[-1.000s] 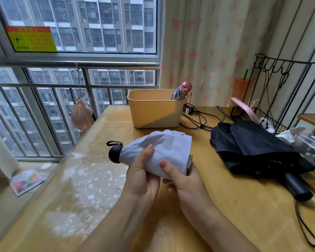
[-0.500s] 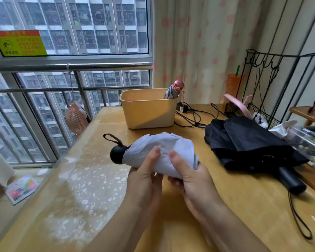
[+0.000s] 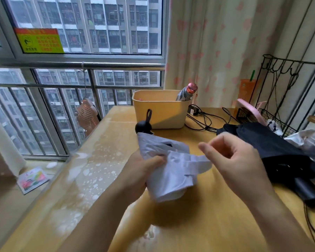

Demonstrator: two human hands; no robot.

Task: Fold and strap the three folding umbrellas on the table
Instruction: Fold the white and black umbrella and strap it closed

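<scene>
A pale lavender folding umbrella (image 3: pixel 168 171) with a round black handle and loop (image 3: pixel 143 126) is held above the table, handle pointing away from me. My left hand (image 3: pixel 144 170) grips its bundled canopy from the left. My right hand (image 3: pixel 233 160) pinches the umbrella's fabric strap (image 3: pixel 201 161), which stretches out to the right. A black folding umbrella (image 3: pixel 273 153) lies loosely bunched on the table at the right, its handle (image 3: pixel 307 193) toward me. A third, folded umbrella with a pink cap (image 3: pixel 186 93) stands in the beige bin (image 3: pixel 160 113).
The wooden table (image 3: pixel 198 224) has a pale speckled strip along its left edge by the window railing. Black cables (image 3: pixel 204 119) lie behind the bin. A pink fan (image 3: pixel 249 110), a wire rack (image 3: pixel 287 99) and clear packaging (image 3: pixel 303 139) crowd the right side.
The lavender umbrella turned from lying sideways to pointing handle-away. My right hand left the canopy and pulled the strap out to the right. The view shifted closer.
</scene>
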